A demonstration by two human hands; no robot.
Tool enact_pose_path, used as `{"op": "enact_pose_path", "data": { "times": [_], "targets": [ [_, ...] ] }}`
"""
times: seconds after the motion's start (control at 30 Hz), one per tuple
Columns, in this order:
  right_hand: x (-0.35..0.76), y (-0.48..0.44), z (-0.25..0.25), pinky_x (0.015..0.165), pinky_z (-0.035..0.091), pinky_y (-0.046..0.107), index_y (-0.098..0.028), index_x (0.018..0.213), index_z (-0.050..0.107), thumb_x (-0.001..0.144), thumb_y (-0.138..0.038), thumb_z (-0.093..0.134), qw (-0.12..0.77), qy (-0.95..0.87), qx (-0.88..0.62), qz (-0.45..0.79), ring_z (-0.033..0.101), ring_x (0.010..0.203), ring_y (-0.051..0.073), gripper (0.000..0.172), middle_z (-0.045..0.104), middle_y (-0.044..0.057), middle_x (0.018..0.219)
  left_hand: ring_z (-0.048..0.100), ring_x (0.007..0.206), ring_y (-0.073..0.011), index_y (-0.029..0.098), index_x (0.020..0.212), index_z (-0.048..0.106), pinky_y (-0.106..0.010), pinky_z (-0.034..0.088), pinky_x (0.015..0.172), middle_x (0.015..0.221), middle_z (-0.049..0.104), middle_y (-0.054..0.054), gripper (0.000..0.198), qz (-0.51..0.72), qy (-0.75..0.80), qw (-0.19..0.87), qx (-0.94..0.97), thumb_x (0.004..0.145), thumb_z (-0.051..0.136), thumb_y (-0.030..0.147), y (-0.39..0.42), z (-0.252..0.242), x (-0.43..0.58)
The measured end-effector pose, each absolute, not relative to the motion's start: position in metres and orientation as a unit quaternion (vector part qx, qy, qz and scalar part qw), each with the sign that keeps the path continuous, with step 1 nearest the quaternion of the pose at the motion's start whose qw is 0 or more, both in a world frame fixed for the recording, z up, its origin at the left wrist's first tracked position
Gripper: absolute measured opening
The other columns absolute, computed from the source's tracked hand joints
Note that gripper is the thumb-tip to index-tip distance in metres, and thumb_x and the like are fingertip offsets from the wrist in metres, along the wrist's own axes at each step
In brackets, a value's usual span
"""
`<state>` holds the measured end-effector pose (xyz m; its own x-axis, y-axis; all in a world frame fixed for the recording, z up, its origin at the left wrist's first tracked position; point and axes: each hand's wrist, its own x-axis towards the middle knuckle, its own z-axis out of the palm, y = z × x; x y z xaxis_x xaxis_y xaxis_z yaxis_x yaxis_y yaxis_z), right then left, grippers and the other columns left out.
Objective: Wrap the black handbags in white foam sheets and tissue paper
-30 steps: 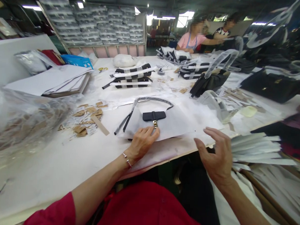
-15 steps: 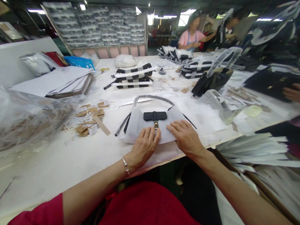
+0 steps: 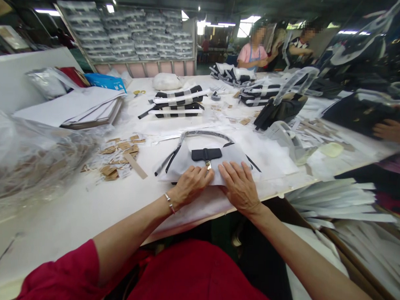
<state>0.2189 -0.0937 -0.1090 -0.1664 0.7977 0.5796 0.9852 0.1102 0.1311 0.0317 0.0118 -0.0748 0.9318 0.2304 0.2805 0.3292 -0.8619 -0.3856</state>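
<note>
A handbag (image 3: 206, 154) lies on the worktable under white wrapping paper (image 3: 183, 163). Its black flap tab and gold clasp (image 3: 208, 164) show through, and the wrapped strap arches at the far side. My left hand (image 3: 192, 182), with a bracelet at the wrist, has its fingers curled over the near edge of the paper beside the clasp. My right hand (image 3: 240, 185) lies on the paper to the right of the clasp, fingers stretched out; its thumb is hidden. Between the hands the near paper edge is slightly raised. Black strap ends stick out on both sides.
Brown tags (image 3: 121, 154) and a clear plastic bag (image 3: 32, 157) lie left. Two stacked wrapped bags (image 3: 178, 103) sit beyond, near yellow scissors (image 3: 139, 93). A tape dispenser (image 3: 287, 142) stands right. White strips (image 3: 339, 201) fill a box below the table edge. Co-workers are at the back and right.
Both hands have shifted slightly away from me, and the paper's near edge has moved up with them. My left fingers have curled more; the strap's left side has slumped outward.
</note>
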Motion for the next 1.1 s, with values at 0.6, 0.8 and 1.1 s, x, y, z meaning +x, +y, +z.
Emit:
{"op": "enact_pose_path", "data": {
  "times": [0.6,0.8,1.1],
  "targets": [
    [0.221,-0.069,-0.065,0.088,0.035,0.042,-0.013,0.128,0.056,0.089,-0.017,0.053,0.129,-0.736,-0.607,-0.272,0.052,0.092,0.026,0.039,0.067,0.011,0.104,0.065,0.086,-0.0236,0.016,0.118,0.051,-0.036,0.05,0.075,0.099,0.065,-0.008,0.031,-0.082,-0.156,0.127,-0.976,0.089,0.048,0.009,0.029,-0.027,0.028],
    [0.218,-0.07,-0.069,0.075,0.028,0.038,-0.018,0.097,0.065,0.09,-0.016,0.053,0.1,-0.739,-0.606,-0.277,0.046,0.08,0.023,0.014,0.063,0.007,0.083,0.054,0.123,-0.027,0.008,0.138,0.044,-0.048,0.039,0.109,0.13,0.059,-0.016,0.04,-0.179,-0.196,0.223,-0.938,0.099,0.036,0.011,0.003,-0.075,0.025],
    [0.21,-0.063,-0.063,0.072,0.026,0.038,-0.019,0.09,0.063,0.082,-0.015,0.059,0.091,-0.74,-0.614,-0.257,0.045,0.081,0.025,0.009,0.062,0.007,0.082,0.05,0.129,-0.0258,0.012,0.143,0.041,-0.047,0.036,0.111,0.139,0.055,-0.014,0.043,-0.229,-0.244,0.23,-0.914,0.1,0.036,0.012,0.011,-0.097,0.029]
  ]
}}
